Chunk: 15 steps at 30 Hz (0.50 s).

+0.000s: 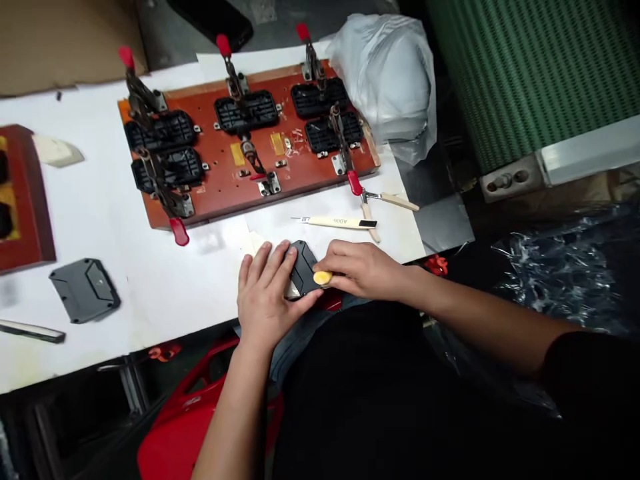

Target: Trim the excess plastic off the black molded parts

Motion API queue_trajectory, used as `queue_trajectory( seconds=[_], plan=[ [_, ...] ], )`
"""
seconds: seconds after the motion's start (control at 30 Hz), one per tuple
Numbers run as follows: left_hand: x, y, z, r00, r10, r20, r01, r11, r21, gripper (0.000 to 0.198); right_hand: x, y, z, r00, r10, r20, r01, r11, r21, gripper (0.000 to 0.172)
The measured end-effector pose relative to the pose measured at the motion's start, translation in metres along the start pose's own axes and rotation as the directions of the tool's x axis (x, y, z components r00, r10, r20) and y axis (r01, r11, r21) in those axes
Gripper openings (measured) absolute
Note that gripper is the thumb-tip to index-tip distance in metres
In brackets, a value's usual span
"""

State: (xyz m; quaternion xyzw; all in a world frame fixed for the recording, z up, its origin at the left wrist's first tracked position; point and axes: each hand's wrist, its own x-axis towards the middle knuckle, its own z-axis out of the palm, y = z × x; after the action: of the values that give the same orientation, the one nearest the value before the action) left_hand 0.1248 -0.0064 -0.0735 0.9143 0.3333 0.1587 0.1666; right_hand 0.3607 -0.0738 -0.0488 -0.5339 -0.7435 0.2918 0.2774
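Black cover, yellow pad, red-brown board

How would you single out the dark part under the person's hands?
Find the reddish-brown clamp board on the white table, then drop to the table's near edge below it. There a dark part sits between the left hand and right hand. Unlike the grey part lying loose far left, it is held, a yellow piece touching it.

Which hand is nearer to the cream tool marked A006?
Right. The right hand lies just below the cream tool, pinching a yellow piece; the left hand rests on the black part, farther left.
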Motion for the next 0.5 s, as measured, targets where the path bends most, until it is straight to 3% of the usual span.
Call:
queue_trajectory(
  seconds=[0.17, 0.37, 0.5],
  plan=[
    [0.001, -0.001, 0.0, 1.0, 0.008, 0.01, -0.009, 0.999, 0.035, 0.083, 0.018, 0.012, 0.007, 0.993, -0.011, -0.121, 0.004, 0.999, -0.054, 0.019],
    [0.001, 0.0, 0.0, 1.0, 0.003, 0.02, -0.003, 1.0, 0.031, 0.082, 0.005, 0.005, 0.001, 0.997, 0.054, -0.048, -0.052, 0.998, 0.046, 0.018],
    [0.001, 0.0, 0.001, 1.0, -0.028, 0.008, 0.027, 0.999, 0.033, 0.084, 0.018, 0.008, 0.003, 0.984, 0.061, -0.166, -0.069, 0.997, -0.041, 0.016]
  ],
)
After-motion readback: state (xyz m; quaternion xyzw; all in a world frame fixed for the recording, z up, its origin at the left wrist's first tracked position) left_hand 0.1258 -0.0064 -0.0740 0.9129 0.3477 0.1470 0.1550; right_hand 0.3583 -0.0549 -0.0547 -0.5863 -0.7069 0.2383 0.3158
